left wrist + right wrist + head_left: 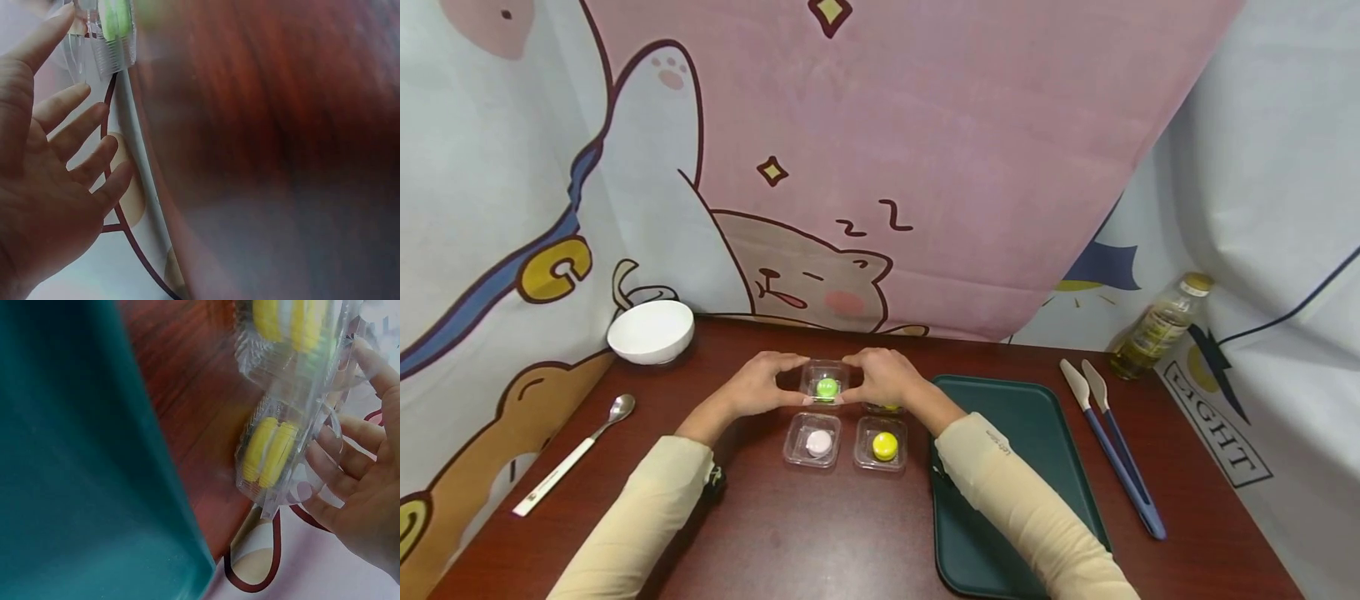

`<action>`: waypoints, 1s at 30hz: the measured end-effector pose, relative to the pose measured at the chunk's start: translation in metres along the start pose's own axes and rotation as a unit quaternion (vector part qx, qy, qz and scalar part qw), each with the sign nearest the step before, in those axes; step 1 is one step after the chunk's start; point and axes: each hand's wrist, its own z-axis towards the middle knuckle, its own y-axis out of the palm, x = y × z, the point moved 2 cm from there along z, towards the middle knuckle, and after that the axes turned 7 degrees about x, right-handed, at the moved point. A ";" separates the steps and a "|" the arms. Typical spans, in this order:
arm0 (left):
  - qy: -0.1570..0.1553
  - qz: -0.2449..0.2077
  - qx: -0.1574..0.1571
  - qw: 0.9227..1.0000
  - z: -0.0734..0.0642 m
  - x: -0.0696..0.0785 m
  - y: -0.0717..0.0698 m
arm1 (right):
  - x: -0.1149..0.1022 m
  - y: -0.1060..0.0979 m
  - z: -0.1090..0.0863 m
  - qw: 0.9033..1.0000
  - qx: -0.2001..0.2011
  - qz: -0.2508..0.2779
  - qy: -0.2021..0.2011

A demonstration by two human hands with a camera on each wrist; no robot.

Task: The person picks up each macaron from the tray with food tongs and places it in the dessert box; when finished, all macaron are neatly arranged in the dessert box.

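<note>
Both hands hold a small clear plastic box [812,372] with a green macaron [827,388] inside. My left hand [756,387] has its thumb and index finger at the left side, the other fingers spread in the left wrist view. From the right, the thumb and fingers of my right hand [887,377] grip the same box. Just nearer stand two more clear boxes, one with a pale pink macaron [818,443], one with a yellow macaron [885,447]. Mostly hidden under the right hand is another box with a yellow macaron [270,452].
A dark green tray [1000,396] lies under the right forearm. Farther right are blue-handled tongs [1120,450] and an oil bottle [1157,329]. On the left stand a white bowl [651,332] and a spoon [574,458]. A printed cloth [970,183] hangs behind the table.
</note>
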 end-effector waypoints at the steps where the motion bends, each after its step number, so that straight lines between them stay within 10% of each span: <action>1: 0.000 0.004 -0.003 1.000 0.000 -0.001 0.001 | 0.000 0.001 0.000 1.000 -0.002 -0.001 0.000; 30: -0.017 0.045 -0.029 0.998 0.000 -0.002 0.002 | -0.006 0.007 0.000 0.998 -0.049 0.016 0.023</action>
